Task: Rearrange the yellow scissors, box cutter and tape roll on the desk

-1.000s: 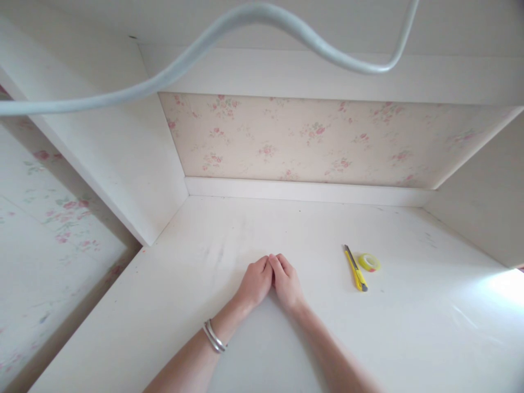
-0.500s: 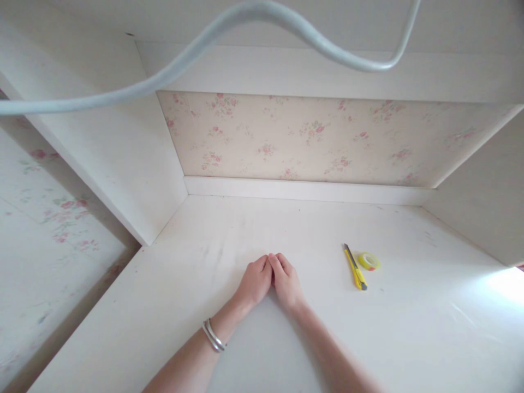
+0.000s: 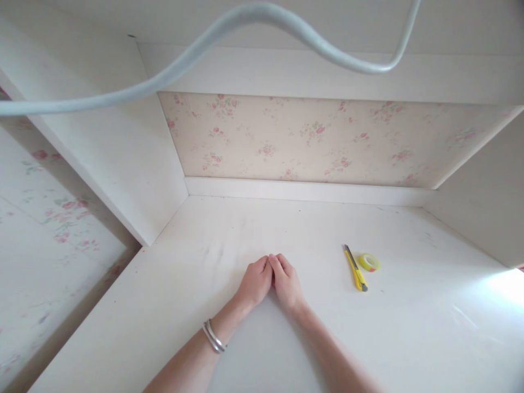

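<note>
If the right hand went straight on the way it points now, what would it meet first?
Most likely the left hand: the right hand angles toward it, and the two appear to touch.

Looks like a home, with pink-flowered wallpaper [image 3: 266, 134] behind a white desk [image 3: 164, 305] and plain boards [image 3: 123, 153] around it.

Smooth, scuffed desk [image 3: 164, 305] and shiny metal bangles [image 3: 214, 337]
The knife [image 3: 356, 269] looks plastic-bodied, the tape [image 3: 370, 267] smooth and translucent like plastic film, the wallpaper [image 3: 254, 134] matt and papery.
</note>
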`<state>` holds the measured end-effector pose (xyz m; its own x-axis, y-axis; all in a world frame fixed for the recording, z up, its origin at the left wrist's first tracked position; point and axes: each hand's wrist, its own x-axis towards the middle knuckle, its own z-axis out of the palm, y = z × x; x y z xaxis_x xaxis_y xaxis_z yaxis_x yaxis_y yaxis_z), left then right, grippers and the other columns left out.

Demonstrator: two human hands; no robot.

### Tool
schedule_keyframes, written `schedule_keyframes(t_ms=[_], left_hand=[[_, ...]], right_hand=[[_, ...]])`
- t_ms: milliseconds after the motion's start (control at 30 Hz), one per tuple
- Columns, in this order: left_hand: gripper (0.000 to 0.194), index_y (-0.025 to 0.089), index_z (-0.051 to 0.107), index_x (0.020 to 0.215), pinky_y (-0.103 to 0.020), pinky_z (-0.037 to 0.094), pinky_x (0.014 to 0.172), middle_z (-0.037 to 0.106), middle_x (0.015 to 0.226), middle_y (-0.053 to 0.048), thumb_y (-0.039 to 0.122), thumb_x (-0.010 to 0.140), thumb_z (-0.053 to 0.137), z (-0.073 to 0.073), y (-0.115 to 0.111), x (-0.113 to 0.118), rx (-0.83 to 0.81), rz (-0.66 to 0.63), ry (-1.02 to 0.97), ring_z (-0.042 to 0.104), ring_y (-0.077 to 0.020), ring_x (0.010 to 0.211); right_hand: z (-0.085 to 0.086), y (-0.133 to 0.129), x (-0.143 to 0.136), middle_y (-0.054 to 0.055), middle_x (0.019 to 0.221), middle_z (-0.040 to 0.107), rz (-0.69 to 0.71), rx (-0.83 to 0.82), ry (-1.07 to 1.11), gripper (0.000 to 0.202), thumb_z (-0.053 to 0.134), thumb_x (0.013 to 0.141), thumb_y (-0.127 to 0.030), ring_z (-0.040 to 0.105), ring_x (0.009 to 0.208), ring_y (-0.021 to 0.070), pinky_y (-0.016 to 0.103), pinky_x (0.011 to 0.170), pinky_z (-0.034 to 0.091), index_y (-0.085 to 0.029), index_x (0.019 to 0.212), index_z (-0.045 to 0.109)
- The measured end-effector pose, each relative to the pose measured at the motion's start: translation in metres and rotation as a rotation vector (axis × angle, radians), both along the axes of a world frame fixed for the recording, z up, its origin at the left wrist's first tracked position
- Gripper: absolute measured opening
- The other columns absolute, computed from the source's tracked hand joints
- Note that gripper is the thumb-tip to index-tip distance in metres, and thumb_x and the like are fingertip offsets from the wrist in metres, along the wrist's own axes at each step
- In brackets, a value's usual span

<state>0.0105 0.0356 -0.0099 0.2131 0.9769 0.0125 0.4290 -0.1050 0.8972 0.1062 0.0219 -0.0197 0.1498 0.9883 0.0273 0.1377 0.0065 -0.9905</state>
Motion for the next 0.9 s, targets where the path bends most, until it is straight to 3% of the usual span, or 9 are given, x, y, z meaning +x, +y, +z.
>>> schedule_keyframes(t_ms=[500, 700, 800, 900], left_hand=[[0.042, 0.019, 0.061, 0.079, -0.026, 0.044, 0.069, 0.066, 0.073, -0.004, 0.039, 0.091, 0.026, 0.003, -0.001, 0.001, -0.013, -0.004, -0.018, 0.061, -0.0167, 0.075], [0.046, 0.018, 0.058, 0.075, -0.026, 0.04, 0.065, 0.062, 0.069, -0.002, 0.044, 0.091, 0.023, 0.009, -0.006, 0.003, 0.021, -0.015, 0.03, 0.056, -0.0154, 0.068], [0.046, 0.019, 0.057, 0.077, -0.026, 0.038, 0.065, 0.061, 0.068, -0.002, 0.045, 0.092, 0.023, 0.01, -0.011, 0.007, 0.031, 0.022, 0.133, 0.054, -0.0154, 0.066], [0.035, 0.02, 0.058, 0.088, -0.026, 0.039, 0.069, 0.062, 0.078, -0.002, 0.04, 0.091, 0.029, 0.011, -0.02, 0.021, 0.085, -0.033, 0.262, 0.057, -0.0159, 0.073]], right_hand=[[0.006, -0.001, 0.002, -0.004, 0.057, 0.044, 0.018, -0.019, 0.006, 0.038, 0.042, 0.083, -0.052, 0.039, 0.055, 0.0119, 0.023, 0.051, 0.033, -0.02, 0.063, 0.048], [0.017, -0.008, 0.023, -0.004, 0.051, 0.044, 0.089, -0.04, -0.012, 0.042, 0.04, 0.085, -0.055, 0.038, 0.047, 0.0104, 0.023, 0.046, 0.029, -0.019, 0.066, 0.052], [0.023, -0.019, 0.051, -0.005, 0.05, 0.042, -0.02, 0.01, 0.013, 0.042, 0.039, 0.086, -0.055, 0.036, 0.045, 0.0096, 0.022, 0.044, 0.028, -0.017, 0.081, 0.058], [0.023, -0.028, 0.092, -0.007, 0.047, 0.035, -0.275, 0.097, 0.057, 0.042, 0.041, 0.085, -0.054, 0.029, 0.043, 0.0085, 0.022, 0.042, 0.022, -0.016, 0.08, 0.057]])
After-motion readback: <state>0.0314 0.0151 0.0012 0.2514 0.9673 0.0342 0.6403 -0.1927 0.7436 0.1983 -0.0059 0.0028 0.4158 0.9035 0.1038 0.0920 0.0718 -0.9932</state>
